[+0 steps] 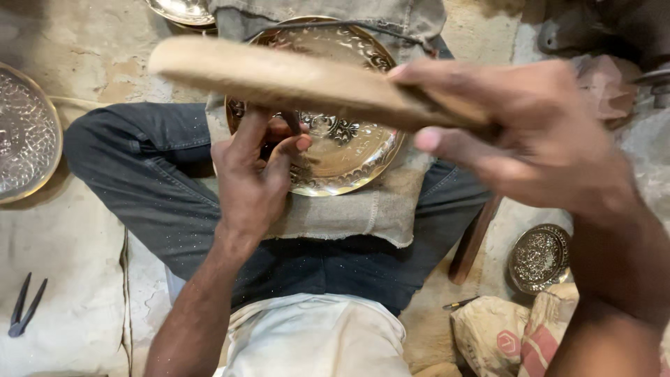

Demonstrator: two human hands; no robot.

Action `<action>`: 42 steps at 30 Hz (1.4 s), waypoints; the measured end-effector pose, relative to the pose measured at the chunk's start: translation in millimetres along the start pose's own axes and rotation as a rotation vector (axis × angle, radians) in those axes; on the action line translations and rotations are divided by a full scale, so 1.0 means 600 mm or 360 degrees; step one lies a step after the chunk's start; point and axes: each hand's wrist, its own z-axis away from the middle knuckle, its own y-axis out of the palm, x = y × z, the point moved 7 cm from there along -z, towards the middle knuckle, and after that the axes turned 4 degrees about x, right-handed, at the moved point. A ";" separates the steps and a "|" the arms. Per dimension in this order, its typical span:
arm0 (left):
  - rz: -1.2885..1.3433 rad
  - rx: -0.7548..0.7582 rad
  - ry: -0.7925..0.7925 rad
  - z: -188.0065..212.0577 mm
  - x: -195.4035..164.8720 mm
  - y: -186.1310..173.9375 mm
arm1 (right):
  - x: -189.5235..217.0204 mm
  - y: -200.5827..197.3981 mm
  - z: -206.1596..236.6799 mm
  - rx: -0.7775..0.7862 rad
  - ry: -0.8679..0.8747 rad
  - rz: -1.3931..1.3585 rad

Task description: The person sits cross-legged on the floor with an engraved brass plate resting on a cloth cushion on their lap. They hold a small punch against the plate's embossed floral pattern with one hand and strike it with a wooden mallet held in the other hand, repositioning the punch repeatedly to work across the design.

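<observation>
An engraved brass plate (352, 150) rests on a grey cloth (363, 209) over my lap. My left hand (255, 171) pinches a thin dark metal tool (293, 126) upright against the plate's left part. My right hand (509, 132) is raised close to the camera, gripping a long flat wooden stick (279, 77) that stretches left across the plate. The stick is blurred and hides part of the plate's upper half.
A large embossed metal plate (24, 136) lies at the left edge, another plate (183, 10) at the top. A small engraved dish (539, 257) sits at the right near printed sacks (513, 335). Dark pliers (24, 307) lie on the white cushion at bottom left.
</observation>
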 end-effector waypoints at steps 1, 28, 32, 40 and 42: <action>0.0012 -0.0002 -0.0012 0.001 0.001 -0.002 | 0.007 0.001 0.000 0.0011 -0.0102 0.0083; 0.0110 0.0612 0.0341 -0.067 -0.058 -0.028 | -0.018 0.111 0.201 -0.0574 0.0719 -0.1134; -0.0330 0.1471 0.0416 -0.092 -0.065 0.043 | -0.003 0.269 0.298 -0.0903 0.1227 -0.1795; -0.0879 0.2220 0.0504 -0.081 -0.073 0.094 | 0.096 0.422 0.372 -0.1150 0.1305 -0.1839; -0.0610 0.2116 0.0617 -0.087 -0.093 0.091 | 0.104 0.416 0.374 -0.1229 0.1270 -0.1756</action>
